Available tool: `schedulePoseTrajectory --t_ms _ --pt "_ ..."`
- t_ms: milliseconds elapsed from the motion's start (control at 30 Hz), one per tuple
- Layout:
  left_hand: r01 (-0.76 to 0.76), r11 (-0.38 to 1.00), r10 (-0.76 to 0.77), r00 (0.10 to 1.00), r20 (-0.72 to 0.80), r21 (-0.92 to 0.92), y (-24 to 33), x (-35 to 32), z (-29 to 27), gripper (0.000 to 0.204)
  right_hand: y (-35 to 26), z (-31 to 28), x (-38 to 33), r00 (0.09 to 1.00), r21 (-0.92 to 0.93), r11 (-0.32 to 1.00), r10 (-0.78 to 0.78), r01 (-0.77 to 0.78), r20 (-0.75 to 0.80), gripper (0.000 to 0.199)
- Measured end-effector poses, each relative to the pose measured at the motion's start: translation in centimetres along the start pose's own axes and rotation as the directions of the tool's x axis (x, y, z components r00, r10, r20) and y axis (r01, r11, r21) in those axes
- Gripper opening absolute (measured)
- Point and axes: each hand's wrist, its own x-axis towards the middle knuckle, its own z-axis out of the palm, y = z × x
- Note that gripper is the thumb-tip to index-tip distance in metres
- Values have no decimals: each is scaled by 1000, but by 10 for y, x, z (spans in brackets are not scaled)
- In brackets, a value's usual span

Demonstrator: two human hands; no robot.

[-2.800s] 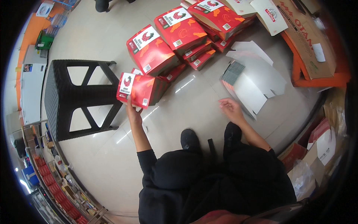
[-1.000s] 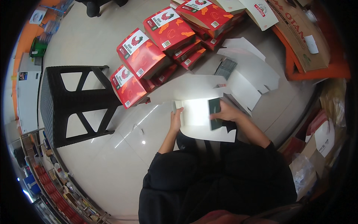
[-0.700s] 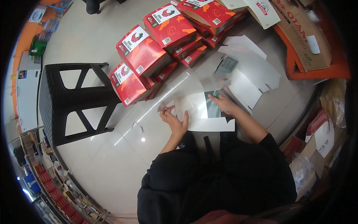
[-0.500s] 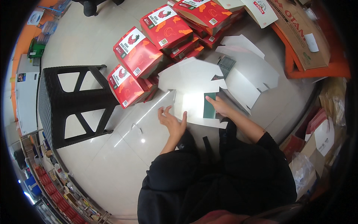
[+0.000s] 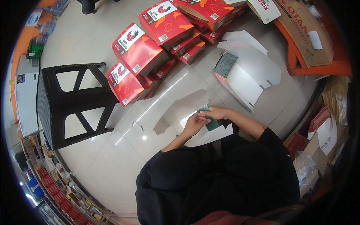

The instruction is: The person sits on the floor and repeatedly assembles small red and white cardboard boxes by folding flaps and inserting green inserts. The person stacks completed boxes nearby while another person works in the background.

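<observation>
A flat cardboard box blank (image 5: pixel 180 109), white inside with a dark green panel (image 5: pixel 213 124), lies tilted close to my body. At the green panel, my right hand (image 5: pixel 218 113) grips the edge with the thumb reaching toward the left. My left hand (image 5: pixel 193 125) has its fingers curled and meets the right fingertips at that same panel. Part of the blank is hidden behind my hands. Just beyond, on the floor, rests a stack of similar unfolded box blanks (image 5: pixel 247 77), white on top with dark edges.
Folded red-and-white boxes (image 5: pixel 137 47) are piled at the far middle. A black plastic stool (image 5: pixel 75 95) lies on its side at left. To the right are a brown carton (image 5: pixel 305 33) on an orange surface and clear plastic bags (image 5: pixel 305 170). Shelving (image 5: pixel 56 180) stands lower left.
The box blank has come down and nearer my body, uncovering more of the stack behind it. My left hand has moved right, from spread fingers to curled ones beside my right hand.
</observation>
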Motion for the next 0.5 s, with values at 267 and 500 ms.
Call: schedulePoseTrajectory --t_ms 267,500 --pt "-27 999 32 985 -169 33 -13 0 2 61 -12 9 -18 992 407 904 -115 128 -55 75" --pt "73 766 -131 990 -44 -639 -14 9 -7 18 6 -13 -45 912 558 749 -150 356 -381 54"
